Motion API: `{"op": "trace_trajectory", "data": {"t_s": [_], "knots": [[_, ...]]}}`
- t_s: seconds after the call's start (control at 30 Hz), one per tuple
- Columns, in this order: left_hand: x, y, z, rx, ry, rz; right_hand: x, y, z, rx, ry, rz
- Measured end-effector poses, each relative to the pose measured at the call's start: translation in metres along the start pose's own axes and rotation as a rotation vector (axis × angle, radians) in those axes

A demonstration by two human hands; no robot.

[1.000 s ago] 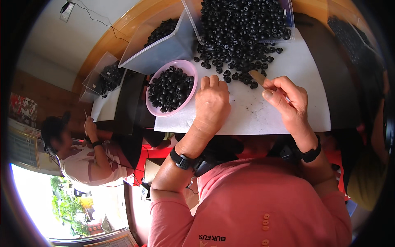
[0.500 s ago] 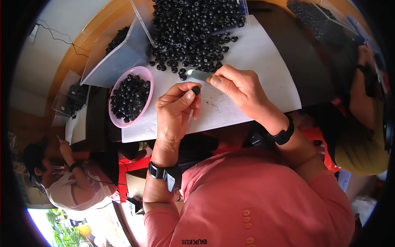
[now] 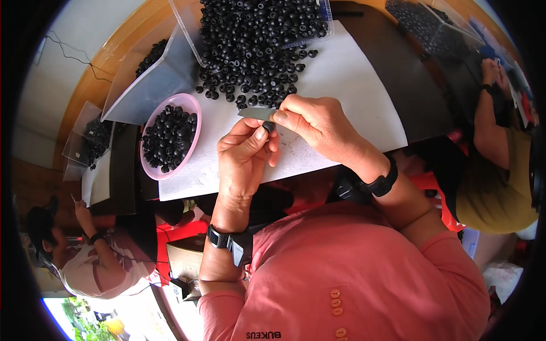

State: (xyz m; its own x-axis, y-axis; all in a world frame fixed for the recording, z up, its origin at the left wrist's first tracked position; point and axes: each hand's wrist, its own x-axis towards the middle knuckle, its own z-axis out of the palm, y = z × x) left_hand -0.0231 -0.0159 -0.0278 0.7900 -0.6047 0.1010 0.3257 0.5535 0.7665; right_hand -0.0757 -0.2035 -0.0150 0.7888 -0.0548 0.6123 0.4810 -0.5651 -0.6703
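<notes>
Between the thumb and fingers of my left hand (image 3: 243,153) is a small round black part (image 3: 269,127) with a hollow end. My right hand (image 3: 318,125) grips a short flat metal blade (image 3: 256,114), a knife by its look, its handle hidden in my fingers. The blade lies across the top of the black part, at or very near its edge; I cannot tell whether it touches. Just beyond my hands, a heap of similar black parts (image 3: 244,68) spreads over the white board (image 3: 352,102).
A clear plastic bin (image 3: 327,23) at the far side spills the black parts. A pink bowl (image 3: 197,133) of black parts stands on the left, beside a translucent tub (image 3: 142,85). Co-workers sit at the left (image 3: 108,264) and right (image 3: 492,170). Dark crumbs dot the board.
My right hand has brought the blade left and slightly down, over the black part in my left hand. The surroundings have shifted a little left in the view.
</notes>
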Motion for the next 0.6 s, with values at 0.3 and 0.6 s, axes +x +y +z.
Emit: {"op": "trace_trajectory", "data": {"t_s": [0.3, 0.6], "knots": [[-0.0007, 0.0007, 0.0031, 0.058, 0.015, 0.003, -0.0002, -0.0008, -0.0039, -0.039, -0.07, 0.008], [-0.0005, 0.0005, 0.0011, 0.067, 0.032, -0.004, 0.0008, -0.0022, -0.0001, -0.007, -0.013, -0.017]]}}
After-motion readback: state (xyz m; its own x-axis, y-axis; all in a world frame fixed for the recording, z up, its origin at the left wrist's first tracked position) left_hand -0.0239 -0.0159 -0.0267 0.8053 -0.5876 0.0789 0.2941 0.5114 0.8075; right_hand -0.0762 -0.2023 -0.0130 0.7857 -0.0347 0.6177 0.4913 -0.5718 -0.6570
